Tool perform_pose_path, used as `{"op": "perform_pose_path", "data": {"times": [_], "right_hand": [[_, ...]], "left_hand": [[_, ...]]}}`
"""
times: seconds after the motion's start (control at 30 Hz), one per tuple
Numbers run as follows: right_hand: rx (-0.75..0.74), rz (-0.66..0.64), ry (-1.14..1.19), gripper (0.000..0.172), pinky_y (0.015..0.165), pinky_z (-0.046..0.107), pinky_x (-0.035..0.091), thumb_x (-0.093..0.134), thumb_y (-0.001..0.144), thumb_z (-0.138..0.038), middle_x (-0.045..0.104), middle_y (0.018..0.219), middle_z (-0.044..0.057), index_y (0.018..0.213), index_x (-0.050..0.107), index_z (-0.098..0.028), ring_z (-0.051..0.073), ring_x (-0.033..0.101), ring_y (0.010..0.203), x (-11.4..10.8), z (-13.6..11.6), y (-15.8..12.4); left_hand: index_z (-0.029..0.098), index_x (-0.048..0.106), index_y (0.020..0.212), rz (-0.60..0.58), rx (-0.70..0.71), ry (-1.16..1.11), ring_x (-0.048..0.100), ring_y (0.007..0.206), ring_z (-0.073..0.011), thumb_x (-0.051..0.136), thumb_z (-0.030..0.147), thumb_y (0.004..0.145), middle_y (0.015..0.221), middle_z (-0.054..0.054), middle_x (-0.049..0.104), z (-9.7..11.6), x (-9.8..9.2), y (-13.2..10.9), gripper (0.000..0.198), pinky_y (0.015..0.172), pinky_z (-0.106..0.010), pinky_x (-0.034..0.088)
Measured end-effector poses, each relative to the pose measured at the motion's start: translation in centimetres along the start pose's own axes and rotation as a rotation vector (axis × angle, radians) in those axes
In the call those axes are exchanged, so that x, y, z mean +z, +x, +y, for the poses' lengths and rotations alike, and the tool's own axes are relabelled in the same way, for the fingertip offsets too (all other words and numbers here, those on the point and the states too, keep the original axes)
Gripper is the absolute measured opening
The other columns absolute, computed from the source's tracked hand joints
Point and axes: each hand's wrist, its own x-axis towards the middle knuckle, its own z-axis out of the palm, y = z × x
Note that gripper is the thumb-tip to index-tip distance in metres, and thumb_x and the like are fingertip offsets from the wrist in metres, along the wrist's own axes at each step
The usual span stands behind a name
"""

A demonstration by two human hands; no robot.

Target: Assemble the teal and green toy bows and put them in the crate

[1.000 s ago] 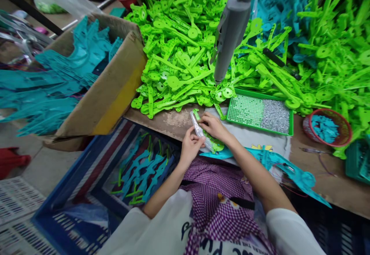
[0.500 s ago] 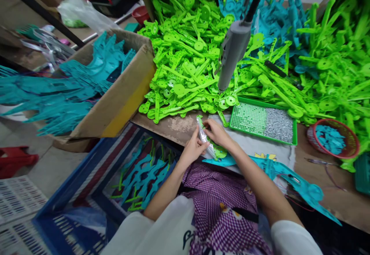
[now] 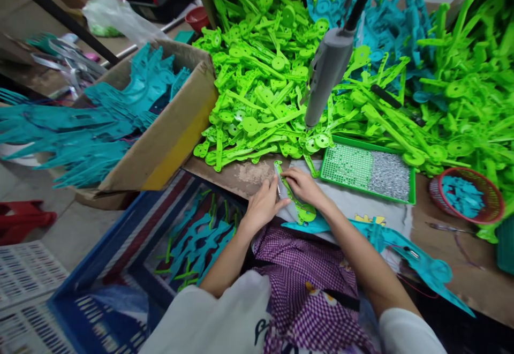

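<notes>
A lime-green plastic part (image 3: 307, 212) with a long arm and a round end lies in front of me, a pale silvery strip (image 3: 290, 208) along it. From the left, my left hand (image 3: 261, 204) grips the strip and part, its thumb across them. The fingers of my right hand (image 3: 304, 186) are bent and pinch the upper arm of the green part; their tips are partly hidden. Just below, a teal plastic piece (image 3: 381, 234) with a thin wire lies along the table edge. A grey electric screwdriver (image 3: 328, 75) hangs above, beyond my hands.
Lime-green parts (image 3: 257, 97) are heaped across the back. A green tray (image 3: 367, 169) of small metal pieces and a red basket (image 3: 496, 204) of teal pieces stand right. At left are a cardboard box (image 3: 172, 129) of teal parts and a blue crate (image 3: 96, 268).
My left hand has shifted slightly up and left and turned flatter over the strip. The strip shows less shine now. My right hand stays at the green part.
</notes>
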Motion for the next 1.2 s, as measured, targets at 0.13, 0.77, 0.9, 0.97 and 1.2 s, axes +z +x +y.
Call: {"op": "perform_pose_path", "data": {"times": [0.13,0.77,0.9,0.97,1.2], "right_hand": [[0.038,-0.012,0.009,0.029,0.090,0.040,0.047,0.044,0.090,-0.015,0.065,0.105,0.010,0.113,0.062,-0.018,0.020,0.059,0.099,-0.3,-0.1,0.2],[0.254,0.492,0.099,0.018,0.084,0.041,0.052,0.054,0.090,-0.031,0.066,0.100,0.006,0.101,0.067,-0.026,0.021,0.063,0.095,-6.6,-8.4,-5.7],[0.130,0.591,0.293,0.018,0.084,0.037,0.051,0.055,0.089,-0.030,0.066,0.102,0.004,0.101,0.067,-0.025,0.017,0.063,0.094,-7.8,-11.1,-2.6],[0.065,0.567,0.312,0.018,0.085,0.035,0.050,0.054,0.090,-0.028,0.066,0.102,0.003,0.102,0.067,-0.026,0.015,0.063,0.095,-8.5,-12.2,-2.2],[0.198,0.749,0.128,0.017,0.077,0.031,0.049,0.057,0.087,-0.020,0.067,0.094,0.003,0.099,0.069,-0.024,0.016,0.063,0.086,-8.8,-12.0,-11.8]], "left_hand": [[0.023,0.034,0.145,0.025,0.034,-0.110,0.058,0.103,-0.0277,0.061,0.054,0.080,0.118,-0.012,0.050,-1.2,0.4,-0.1,0.076,0.085,-0.035,0.046],[0.018,0.058,0.091,0.141,0.295,0.078,0.055,0.090,-0.0207,0.040,0.026,0.096,0.093,-0.007,0.056,-3.6,0.7,0.3,0.020,0.083,-0.035,0.042],[0.018,0.052,0.091,0.197,0.232,-0.130,0.055,0.085,-0.0193,0.037,0.027,0.096,0.091,-0.006,0.054,-1.2,0.0,-0.1,0.018,0.079,-0.034,0.045],[0.019,0.051,0.093,0.131,0.293,-0.187,0.055,0.082,-0.0190,0.038,0.027,0.096,0.088,-0.005,0.056,1.5,0.3,-0.1,0.015,0.075,-0.033,0.046],[0.017,0.051,0.107,-0.143,0.893,-0.066,0.058,0.094,-0.0196,0.042,0.027,0.094,0.103,-0.008,0.060,14.5,4.4,4.3,0.018,0.081,-0.031,0.048]]}}
